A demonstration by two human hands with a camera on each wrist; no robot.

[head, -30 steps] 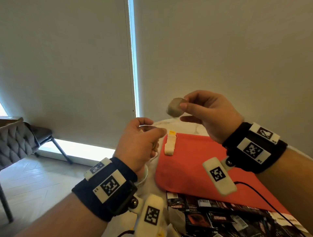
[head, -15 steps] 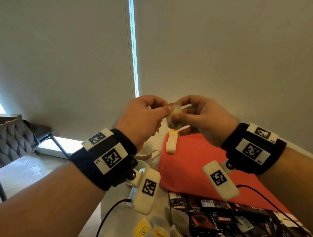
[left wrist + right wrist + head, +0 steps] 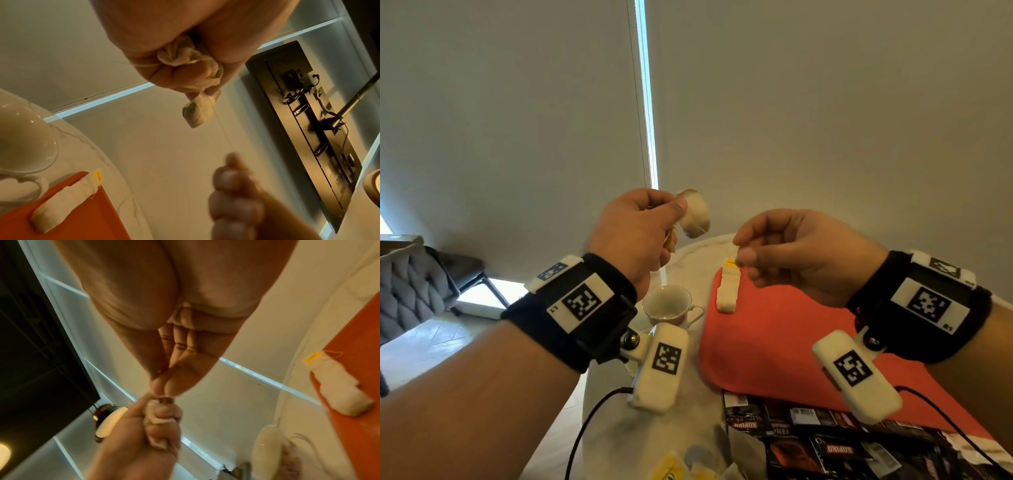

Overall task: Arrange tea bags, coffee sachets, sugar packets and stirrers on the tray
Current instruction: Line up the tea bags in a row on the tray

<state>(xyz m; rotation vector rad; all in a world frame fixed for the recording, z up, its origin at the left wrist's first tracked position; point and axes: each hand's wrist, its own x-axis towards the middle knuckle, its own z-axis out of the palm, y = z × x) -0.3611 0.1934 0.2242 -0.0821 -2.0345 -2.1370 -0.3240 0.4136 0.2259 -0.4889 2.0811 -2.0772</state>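
Note:
My left hand (image 3: 677,213) is raised above the table and grips beige tea bags (image 3: 695,216). One is crumpled in the palm (image 3: 180,56) and one (image 3: 197,112) sticks out past the fingertips. A thin string (image 3: 223,129) runs from it to my right hand (image 3: 740,254), which pinches it between thumb and forefinger (image 3: 162,390). The red tray (image 3: 774,346) lies below, with one tea bag with a yellow tag (image 3: 727,289) lying at its far left corner.
A white teacup (image 3: 667,305) stands left of the tray on the white table (image 3: 613,421). Several black coffee sachets (image 3: 825,435) lie at the tray's near edge, and yellow packets (image 3: 671,469) near the bottom. A grey chair (image 3: 410,284) stands at the far left.
The right hand first held the tea bag alone, then both hands met on it. Now they have parted: the left keeps the bag and the right draws the string rightward.

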